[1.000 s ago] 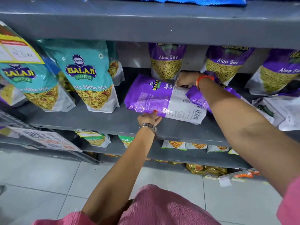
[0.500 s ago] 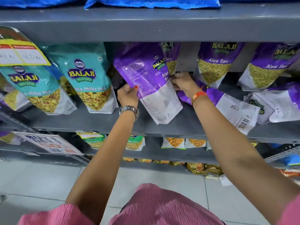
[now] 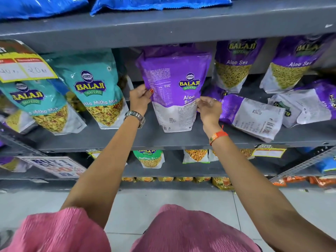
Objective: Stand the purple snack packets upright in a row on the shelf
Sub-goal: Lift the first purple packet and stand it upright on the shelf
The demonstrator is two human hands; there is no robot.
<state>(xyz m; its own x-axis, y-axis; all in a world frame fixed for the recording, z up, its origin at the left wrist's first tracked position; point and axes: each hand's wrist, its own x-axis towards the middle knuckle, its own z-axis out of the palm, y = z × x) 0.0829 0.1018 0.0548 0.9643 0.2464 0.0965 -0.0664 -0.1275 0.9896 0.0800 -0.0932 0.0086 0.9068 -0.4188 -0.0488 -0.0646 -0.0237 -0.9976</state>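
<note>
A purple Aloo Sev packet (image 3: 174, 84) stands upright on the grey middle shelf (image 3: 163, 139), back side facing me. My left hand (image 3: 140, 99) grips its left edge and my right hand (image 3: 209, 110) pinches its right edge. To its right two purple packets (image 3: 234, 64) (image 3: 291, 66) stand upright against the back. In front of them two more purple packets (image 3: 249, 117) (image 3: 305, 108) lie flat on the shelf.
Teal Khatta Mitha Mix packets (image 3: 96, 88) (image 3: 34, 104) stand to the left, one behind a yellow price tag (image 3: 25, 68). Blue packets (image 3: 158, 2) sit on the shelf above. Lower shelves hold green and orange snack packets (image 3: 150, 158). A promo sign (image 3: 54, 165) hangs lower left.
The purple packet was lying flat a second ago; both hands tilted it up, and it now stands upright between the teal packets and the purple row.
</note>
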